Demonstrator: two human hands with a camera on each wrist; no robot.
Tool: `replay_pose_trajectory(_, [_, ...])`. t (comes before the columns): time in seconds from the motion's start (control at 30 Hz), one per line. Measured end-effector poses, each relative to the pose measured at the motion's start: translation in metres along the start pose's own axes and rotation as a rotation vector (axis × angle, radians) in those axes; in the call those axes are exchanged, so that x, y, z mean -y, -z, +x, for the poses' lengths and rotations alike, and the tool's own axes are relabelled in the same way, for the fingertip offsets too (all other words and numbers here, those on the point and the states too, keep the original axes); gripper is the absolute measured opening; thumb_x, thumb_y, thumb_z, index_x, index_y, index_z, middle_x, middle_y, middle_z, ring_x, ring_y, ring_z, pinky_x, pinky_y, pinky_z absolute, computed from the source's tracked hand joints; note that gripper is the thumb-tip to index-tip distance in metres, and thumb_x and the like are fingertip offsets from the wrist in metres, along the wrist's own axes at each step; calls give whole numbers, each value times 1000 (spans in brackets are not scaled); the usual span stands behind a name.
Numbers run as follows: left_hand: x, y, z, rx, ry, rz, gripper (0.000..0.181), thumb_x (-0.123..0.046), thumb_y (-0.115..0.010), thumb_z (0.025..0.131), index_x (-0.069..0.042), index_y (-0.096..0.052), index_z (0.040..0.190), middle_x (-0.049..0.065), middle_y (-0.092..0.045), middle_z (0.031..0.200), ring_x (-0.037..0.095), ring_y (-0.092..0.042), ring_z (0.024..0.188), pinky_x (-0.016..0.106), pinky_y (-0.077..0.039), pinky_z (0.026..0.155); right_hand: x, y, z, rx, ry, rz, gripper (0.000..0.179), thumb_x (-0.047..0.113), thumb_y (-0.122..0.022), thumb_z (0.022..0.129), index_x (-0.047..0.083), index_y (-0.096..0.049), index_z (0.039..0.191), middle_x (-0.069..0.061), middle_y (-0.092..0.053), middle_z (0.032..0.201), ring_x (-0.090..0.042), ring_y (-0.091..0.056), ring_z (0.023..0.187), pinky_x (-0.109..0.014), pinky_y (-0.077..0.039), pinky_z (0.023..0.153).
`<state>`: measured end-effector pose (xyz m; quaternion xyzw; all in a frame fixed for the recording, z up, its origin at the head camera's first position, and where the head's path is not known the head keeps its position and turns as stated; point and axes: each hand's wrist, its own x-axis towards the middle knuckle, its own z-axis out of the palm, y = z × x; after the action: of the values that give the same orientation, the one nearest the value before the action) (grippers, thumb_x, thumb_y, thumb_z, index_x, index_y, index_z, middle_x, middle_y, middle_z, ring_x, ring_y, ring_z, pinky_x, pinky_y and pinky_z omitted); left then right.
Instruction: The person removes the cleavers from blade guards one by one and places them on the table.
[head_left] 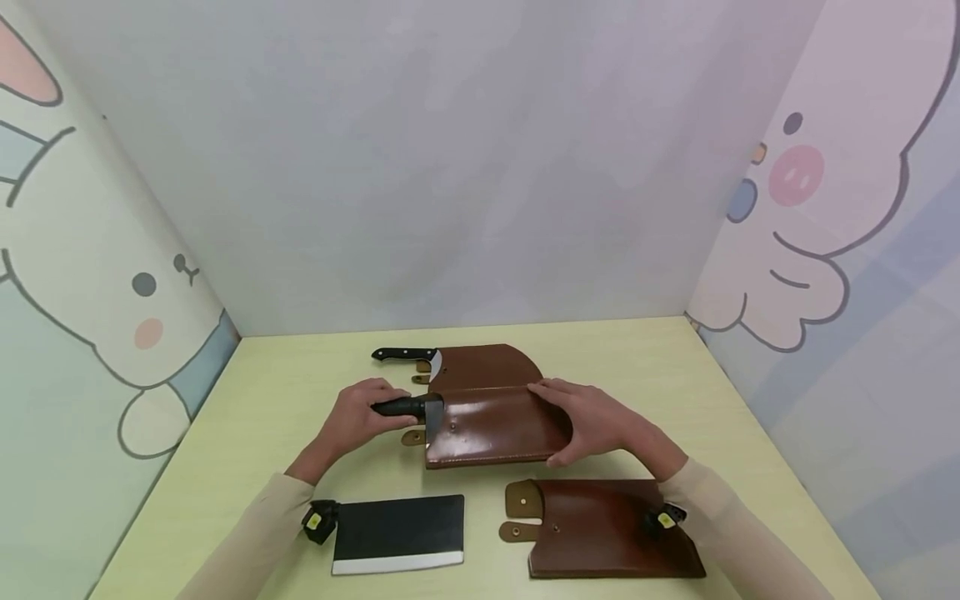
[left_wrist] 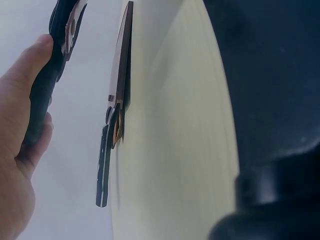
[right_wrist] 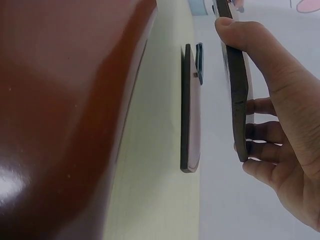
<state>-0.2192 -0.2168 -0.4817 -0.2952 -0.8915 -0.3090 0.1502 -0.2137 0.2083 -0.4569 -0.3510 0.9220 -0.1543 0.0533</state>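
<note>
Left hand (head_left: 362, 418): curled round the black handle (head_left: 397, 407) of a knife.
Right hand (head_left: 600, 417): thumb and fingers spread wide but bent, gripping the right end of the held sheath.
Held sheath (head_left: 495, 427): glossy brown, raised above the bench between both hands; a silver strip of blade (head_left: 434, 421) shows at its mouth, beside a snap strap (head_left: 413, 437).
Behind it: a second brown sheath (head_left: 480, 367) lying on the bench, partly covered in the head view — a black riveted handle (head_left: 405, 354) juts from its left end.
Near left: a bare cleaver (head_left: 397, 533), dark with a pale edge.
Near right: a third sheath (head_left: 600, 521), two straps at its left.
Bench (head_left: 288, 375): pale yellow.
Walls: cartoon rabbit (head_left: 90, 283) left, pig (head_left: 787, 217) right.
</note>
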Motion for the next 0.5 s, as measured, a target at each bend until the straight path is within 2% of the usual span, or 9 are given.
replay_pose_trajectory(0.23, [2, 2, -1, -18, 3, -11, 36, -32, -93, 74, -16, -82, 104, -9, -66, 89, 5, -55, 76, 25, -50, 64, -3, 2, -1, -4, -15, 8, 111, 62, -87, 70, 20, -38, 159, -13, -41, 159, -37, -50, 137, -55, -47, 103])
replay_pose_trajectory(0.5, [5, 5, 1, -6, 7, 7, 36, -35, -92, 76, -16, -82, 104, -9, -66, 90, 6, -56, 76, 25, -49, 64, -4, 4, -1, -2, -36, 6, 112, 61, -88, 68, 20, -38, 160, -13, -41, 159, -37, -51, 136, -55, -47, 102])
